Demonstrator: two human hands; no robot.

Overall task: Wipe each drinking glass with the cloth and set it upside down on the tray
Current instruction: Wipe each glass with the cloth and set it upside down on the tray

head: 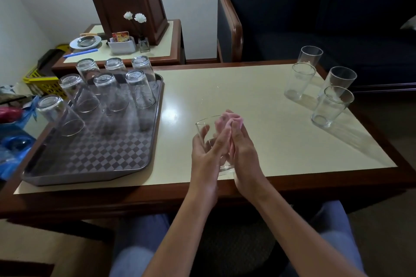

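- While curling round the clear glass (pixel 207 122), fingers (pixel 221 138) of the left hand (pixel 206 157) are gripping its smooth wall above the glossy cream table (pixel 225 87).
- Right hand (pixel 244 150) is pinching crumpled pink cloth (pixel 229 119) at the glass's mouth.
- Seven inverted glasses (pixel 139 90) are standing on the checkered tray (pixel 90 179), four upright glasses (pixel 298 81) far right.

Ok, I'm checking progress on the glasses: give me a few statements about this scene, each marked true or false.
Seven upside-down glasses stand on the tray. True.
Four upright glasses stand on the table's right side. True.
The right hand holds a blue cloth. False: the cloth is pink.
The left hand is empty. False: it grips the glass being wiped.
The tray lies at the table's right. False: it lies left.
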